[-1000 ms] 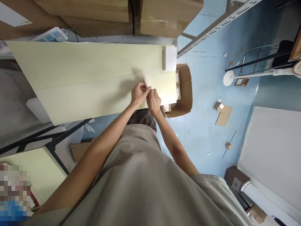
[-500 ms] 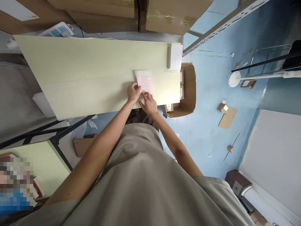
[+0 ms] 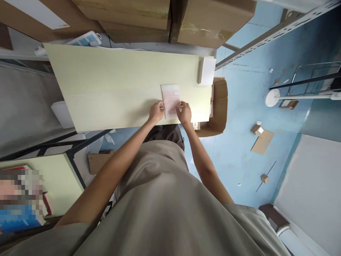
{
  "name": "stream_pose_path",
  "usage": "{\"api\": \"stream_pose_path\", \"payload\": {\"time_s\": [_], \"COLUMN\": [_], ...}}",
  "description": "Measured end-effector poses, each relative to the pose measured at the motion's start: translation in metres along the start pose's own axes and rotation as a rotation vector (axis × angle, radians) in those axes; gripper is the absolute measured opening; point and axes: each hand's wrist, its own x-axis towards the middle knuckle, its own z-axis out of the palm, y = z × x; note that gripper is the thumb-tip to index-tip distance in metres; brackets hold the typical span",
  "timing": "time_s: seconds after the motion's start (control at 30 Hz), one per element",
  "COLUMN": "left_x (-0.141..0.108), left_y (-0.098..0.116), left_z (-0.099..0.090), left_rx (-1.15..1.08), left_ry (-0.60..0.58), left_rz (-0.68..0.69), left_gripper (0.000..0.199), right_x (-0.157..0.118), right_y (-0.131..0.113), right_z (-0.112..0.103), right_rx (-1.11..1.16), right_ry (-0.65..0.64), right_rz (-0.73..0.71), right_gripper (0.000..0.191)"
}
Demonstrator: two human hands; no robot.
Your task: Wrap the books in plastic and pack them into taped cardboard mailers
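Observation:
A flat, pale pink printed packet (image 3: 171,97) with a whitish top edge and a small light label lies on the pale yellow table (image 3: 112,81) near its front edge. My left hand (image 3: 157,112) has its fingers curled at the packet's lower left edge, thumb and fingers pinched together there. On the opposite side, my right hand (image 3: 184,113) closes its bent fingers on the lower right edge. The print is too blurred to read.
A white box (image 3: 207,71) stands at the table's far right corner. Beside the right end is an open cardboard carton (image 3: 220,106) holding smaller boxes. Large brown cartons (image 3: 202,21) line the back, near a power strip (image 3: 86,39). Metal shelving (image 3: 266,35) rises at right.
My right hand has moved from over the packet's lower part to its right edge, uncovering the pink face. My left hand stays at the left edge. The whole view has shifted slightly.

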Motion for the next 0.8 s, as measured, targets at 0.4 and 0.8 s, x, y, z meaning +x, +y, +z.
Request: {"api": "stream_pose_path", "payload": {"time_s": [0.4, 0.8], "left_x": [-0.02, -0.03], "left_y": [-0.007, -0.023], "left_z": [-0.022, -0.07], "left_rx": [-0.262, -0.437], "left_ry": [-0.216, 0.107], "left_rz": [0.025, -0.109], "left_gripper": [0.042, 0.033], "right_x": [0.008, -0.029], "right_y": [-0.017, -0.089], "right_z": [-0.022, 0.022], "right_rx": [0.126, 0.028], "right_ry": [0.018, -0.166], "right_rz": [0.007, -0.205], "right_gripper": [0.009, 0.03]}}
